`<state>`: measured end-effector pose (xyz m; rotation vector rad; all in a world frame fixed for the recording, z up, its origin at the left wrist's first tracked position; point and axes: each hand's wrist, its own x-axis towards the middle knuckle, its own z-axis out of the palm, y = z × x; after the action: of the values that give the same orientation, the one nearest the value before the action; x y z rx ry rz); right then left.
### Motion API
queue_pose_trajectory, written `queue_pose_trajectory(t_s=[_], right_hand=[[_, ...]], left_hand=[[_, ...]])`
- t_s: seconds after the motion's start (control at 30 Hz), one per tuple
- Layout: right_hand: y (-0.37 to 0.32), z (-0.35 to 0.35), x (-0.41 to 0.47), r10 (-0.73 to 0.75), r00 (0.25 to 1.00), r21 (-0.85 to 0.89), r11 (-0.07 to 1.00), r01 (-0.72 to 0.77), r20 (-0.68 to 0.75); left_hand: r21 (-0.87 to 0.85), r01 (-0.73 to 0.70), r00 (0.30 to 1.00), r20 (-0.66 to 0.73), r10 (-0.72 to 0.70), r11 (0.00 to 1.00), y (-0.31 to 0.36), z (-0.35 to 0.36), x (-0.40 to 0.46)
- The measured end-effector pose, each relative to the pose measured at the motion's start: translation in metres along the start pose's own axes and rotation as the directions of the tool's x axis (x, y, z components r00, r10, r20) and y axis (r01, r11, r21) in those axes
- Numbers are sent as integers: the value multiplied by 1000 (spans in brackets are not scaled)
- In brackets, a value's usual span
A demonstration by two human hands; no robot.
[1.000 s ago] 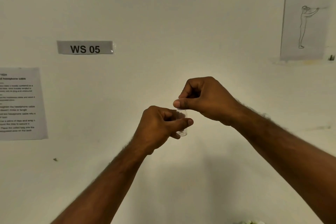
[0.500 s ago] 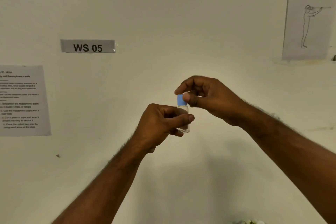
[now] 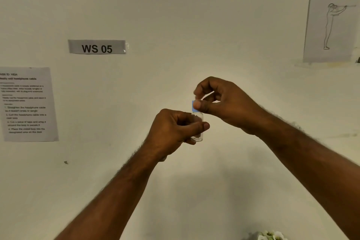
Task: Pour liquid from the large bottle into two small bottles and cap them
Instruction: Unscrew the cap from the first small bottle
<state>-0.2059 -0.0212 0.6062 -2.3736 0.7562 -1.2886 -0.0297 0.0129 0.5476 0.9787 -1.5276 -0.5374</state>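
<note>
A small clear glass bottle (image 3: 198,136) is held upright in front of the wall by my left hand (image 3: 175,128), whose fingers and thumb wrap its body. On its neck sits a blue cap (image 3: 194,106). My right hand (image 3: 220,103) comes from above, thumb and fingertips pinching the cap. Whether the bottle holds liquid I cannot tell. The large bottle and the second small bottle are out of view.
I face a white wall. A "WS 05" label (image 3: 96,46) and a printed instruction sheet (image 3: 27,103) hang at left, a line drawing of a figure (image 3: 331,23) at upper right. Something white and green (image 3: 270,236) peeks in at the bottom edge.
My right hand's fingers have shifted around the cap, which was hidden a second ago and now shows blue. Both hands stay at about the same height; the view has tilted slightly.
</note>
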Motion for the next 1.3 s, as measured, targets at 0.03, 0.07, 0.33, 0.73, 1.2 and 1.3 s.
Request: queue_pose_trajectory(t_s=[0.03,0.07,0.33,0.73,1.2,1.3], right_hand=[[-1,1,0,-21,999,-32,999,20,-50],[-1,2,0,-34,997,-42,999,31,-72],[-4,2,-7,20,996,54,998,-24,89],[-5,11,-13,14,998,36,999,-17,66],[-7,8,-11,29,1000,124,992,-29,2],[3,14,-18,77,994,249,967,-56,-78]], left_hand=[[-6,1,1000,0,-1,1000,0,-1,0],[-6,3,1000,-1,-3,1000,0,-1,-1],[9,5,1000,-17,-4,1000,-3,-5,-7],[35,16,1000,1,-16,999,-8,-5,-15],[13,45,999,-10,-45,999,-18,-8,-20],[2,59,998,-19,-59,998,-24,-11,-25]])
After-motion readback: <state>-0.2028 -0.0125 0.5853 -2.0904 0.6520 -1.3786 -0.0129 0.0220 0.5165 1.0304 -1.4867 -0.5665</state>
